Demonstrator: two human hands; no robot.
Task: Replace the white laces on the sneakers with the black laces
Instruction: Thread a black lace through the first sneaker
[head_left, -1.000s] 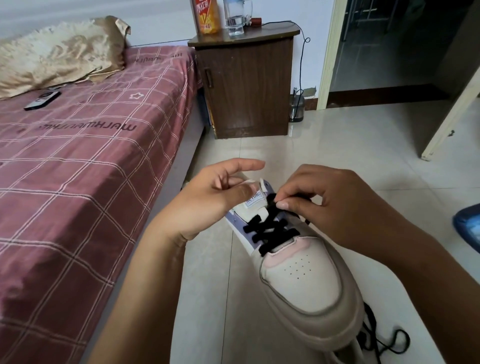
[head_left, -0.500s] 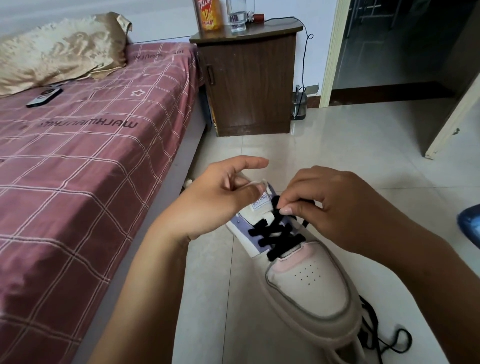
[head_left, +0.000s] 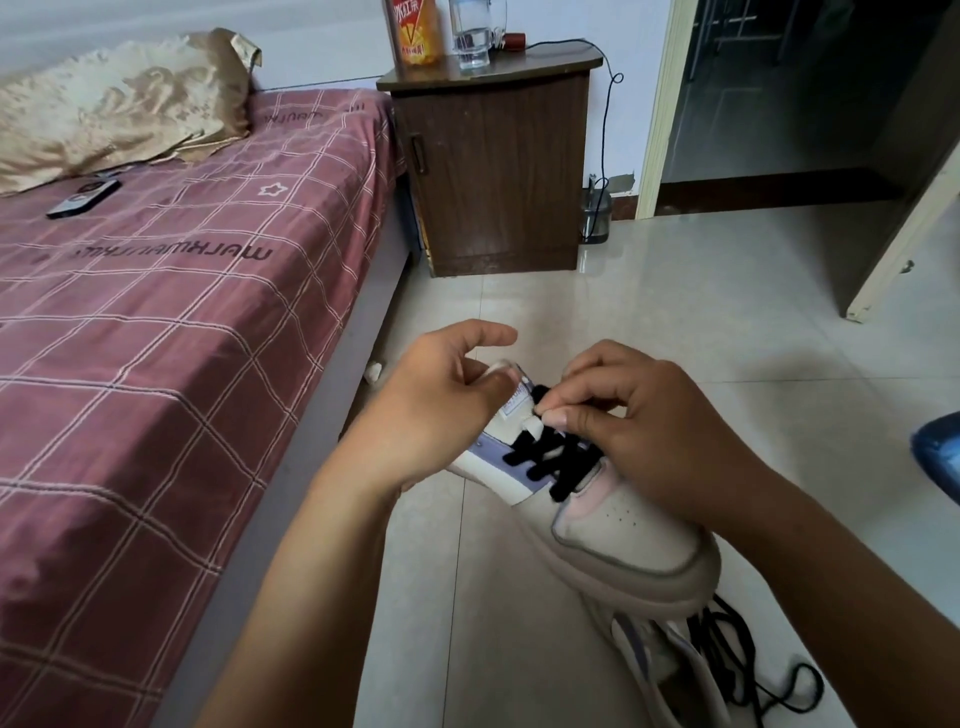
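Up top, right-hand fingers (head_left: 563, 415) pinch the black lace (head_left: 550, 457) above the sneaker (head_left: 618, 525).

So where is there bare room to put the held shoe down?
Bare floor lies between the nightstand and the hands, left and right. Another patch lies between the bed edge and the shoe. It is crowded lower right, around the second shoe and loose black lace.

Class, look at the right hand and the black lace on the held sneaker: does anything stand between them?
Nothing visible does. The right hand already pinches the black lace at the top of the sneaker, while the left hand holds the tongue.
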